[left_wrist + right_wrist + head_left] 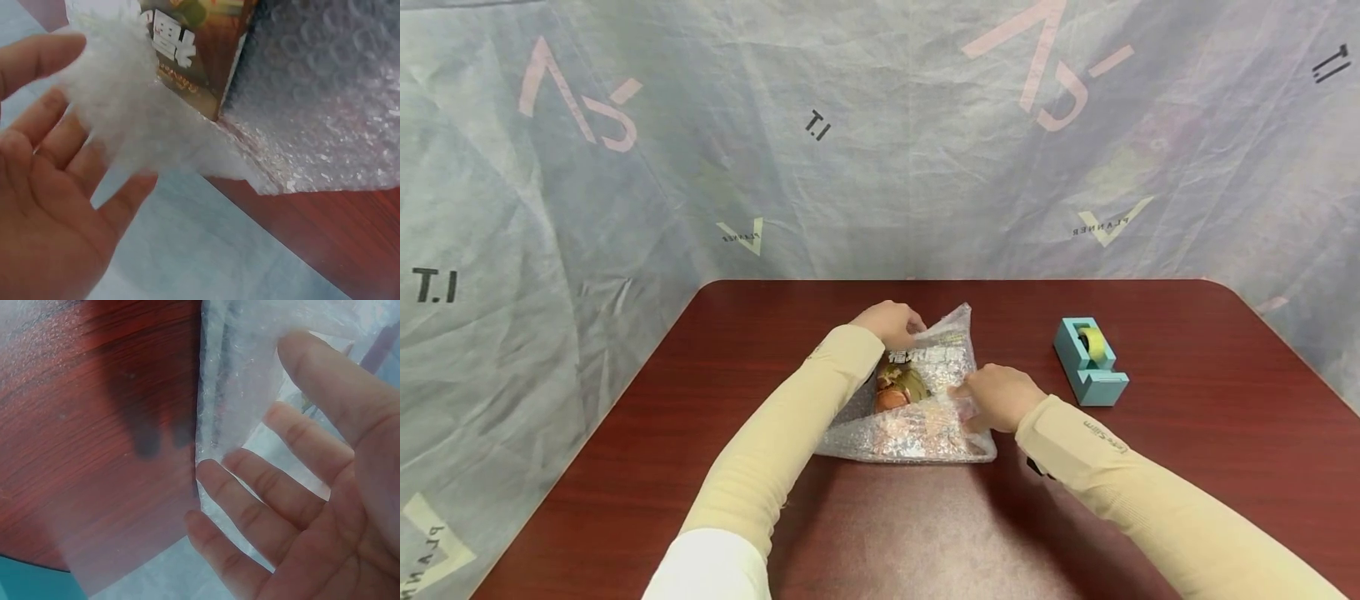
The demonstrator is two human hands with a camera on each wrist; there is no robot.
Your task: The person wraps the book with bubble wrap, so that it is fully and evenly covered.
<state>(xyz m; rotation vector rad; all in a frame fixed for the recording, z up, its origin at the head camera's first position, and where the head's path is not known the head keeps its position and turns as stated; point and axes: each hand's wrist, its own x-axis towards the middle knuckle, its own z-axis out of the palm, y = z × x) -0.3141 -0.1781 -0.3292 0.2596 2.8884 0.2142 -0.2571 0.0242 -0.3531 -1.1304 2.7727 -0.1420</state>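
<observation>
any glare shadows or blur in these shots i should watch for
Head view: pale glare on the near tabletop, with dark shadows flanking it; left wrist view: bubble wrap glints at right but blurs near the left hand; right wrist view: dark finger-like shadows on the tabletop, bubble wrap pale and hazy.

the head camera looks forward and down over the table point(760, 333). both wrist cameras look from close by at the bubble wrap point(910, 437), which all three views share.
</observation>
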